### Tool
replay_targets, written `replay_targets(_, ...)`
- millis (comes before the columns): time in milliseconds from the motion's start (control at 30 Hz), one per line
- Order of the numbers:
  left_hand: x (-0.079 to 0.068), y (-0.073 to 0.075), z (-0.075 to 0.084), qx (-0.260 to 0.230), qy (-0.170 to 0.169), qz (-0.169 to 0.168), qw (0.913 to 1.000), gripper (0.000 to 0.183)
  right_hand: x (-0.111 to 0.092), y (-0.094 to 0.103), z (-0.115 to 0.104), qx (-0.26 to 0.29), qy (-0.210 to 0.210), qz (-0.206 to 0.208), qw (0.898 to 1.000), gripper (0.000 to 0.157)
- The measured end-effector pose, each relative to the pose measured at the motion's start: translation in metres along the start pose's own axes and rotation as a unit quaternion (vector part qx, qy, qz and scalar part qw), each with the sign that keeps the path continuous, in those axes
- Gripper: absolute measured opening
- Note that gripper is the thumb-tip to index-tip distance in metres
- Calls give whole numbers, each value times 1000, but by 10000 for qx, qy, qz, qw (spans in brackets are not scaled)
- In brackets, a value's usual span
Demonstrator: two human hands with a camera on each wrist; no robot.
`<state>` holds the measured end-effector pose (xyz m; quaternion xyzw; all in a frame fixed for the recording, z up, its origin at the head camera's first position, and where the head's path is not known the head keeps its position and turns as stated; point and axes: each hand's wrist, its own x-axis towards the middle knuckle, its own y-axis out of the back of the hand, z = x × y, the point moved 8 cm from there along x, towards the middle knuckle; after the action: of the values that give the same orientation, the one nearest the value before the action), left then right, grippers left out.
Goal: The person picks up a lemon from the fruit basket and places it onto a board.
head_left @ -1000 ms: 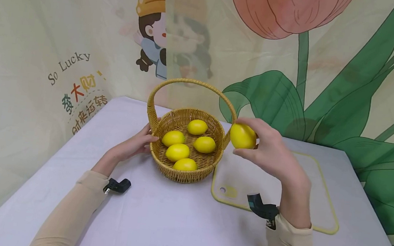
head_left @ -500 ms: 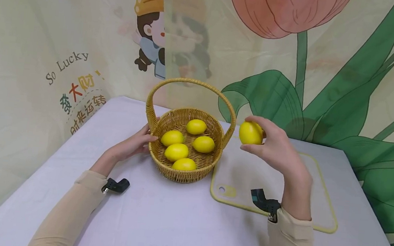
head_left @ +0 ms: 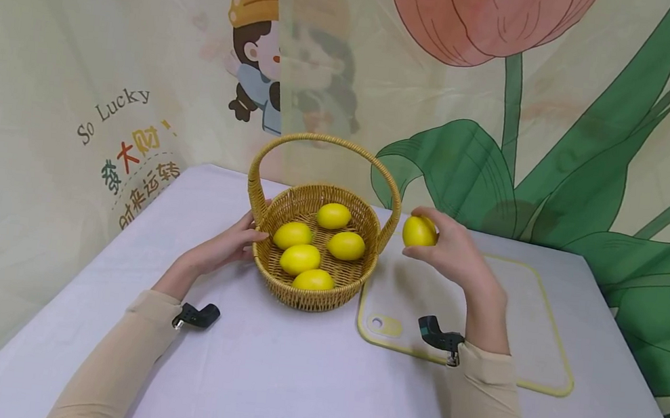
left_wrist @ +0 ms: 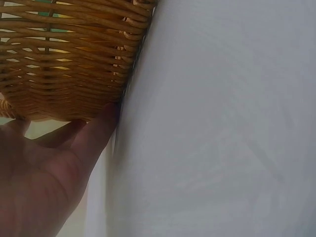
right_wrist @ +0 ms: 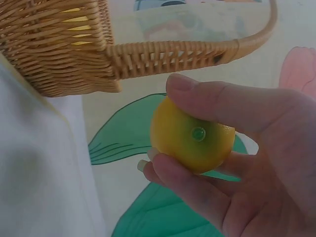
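Note:
A wicker basket (head_left: 312, 300) with a tall arched handle stands on the table, several yellow lemons (head_left: 300, 260) lying in it. My left hand (head_left: 227, 242) holds the basket by its left side, thumb at the rim; in the left wrist view its fingers (left_wrist: 96, 131) lie against the woven wall. To the right of the basket my right hand (head_left: 456, 249) pinches another lemon (head_left: 418, 232) between thumb and fingers, raised above the cutting board. The right wrist view shows this lemon's greenish stem end (right_wrist: 198, 134), close beside the basket handle (right_wrist: 173, 57).
A white cutting board (head_left: 507, 322) with a yellow-green edge lies flat on the right, its near left corner by the basket. A white cloth (head_left: 268, 379) covers the table. Printed curtains (head_left: 457, 99) hang right behind it.
My right hand moved the lemon right, away from the basket handle, then slightly left and down again. The left hand and the basket stay in place.

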<state>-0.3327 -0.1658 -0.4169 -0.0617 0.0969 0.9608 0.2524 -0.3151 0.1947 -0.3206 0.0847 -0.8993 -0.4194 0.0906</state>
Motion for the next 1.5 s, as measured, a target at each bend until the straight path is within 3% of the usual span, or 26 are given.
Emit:
replay_targets(400,-1,0,1,-16,-17,-3,10000,78,19,-28,19,-211,19,181,9996,67)
replay_targets(600,-1,-1,1,22,21,20,10000,77,24,-40,32,-247,-246,70,9994,69)
replay_targets(1000,-1,-1,0,-12,25,39,10000,78,28,-64,34,-624,-230,-285,9974,66)
replay_targets(1500,-1,-1,1,40,44,66,10000,76,26,-66,35,-718,-296,-397,9962,67)
